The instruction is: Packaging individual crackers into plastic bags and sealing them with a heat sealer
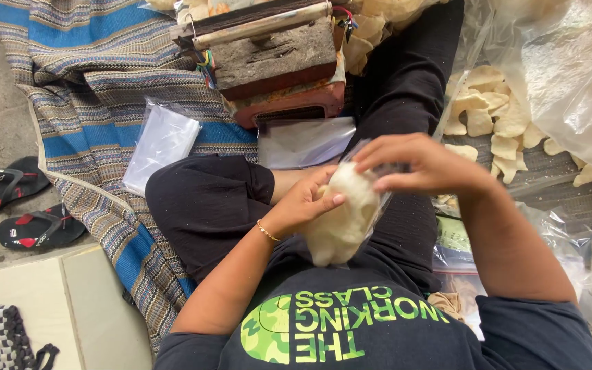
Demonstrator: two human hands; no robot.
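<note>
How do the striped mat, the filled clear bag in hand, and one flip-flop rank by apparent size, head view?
1. striped mat
2. filled clear bag, though it sits nearer the camera
3. flip-flop

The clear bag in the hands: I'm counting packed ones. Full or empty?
Full: the clear bag bulges with pale crackers, held between the left hand and right hand.

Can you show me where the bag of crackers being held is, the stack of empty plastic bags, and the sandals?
bag of crackers (342,223): head view, on the bulging middle of the filled bag.
stack of empty plastic bags (161,144): head view, on its flat top sheet.
sandals (39,229): head view, on the nearer sandal's strap.
</note>
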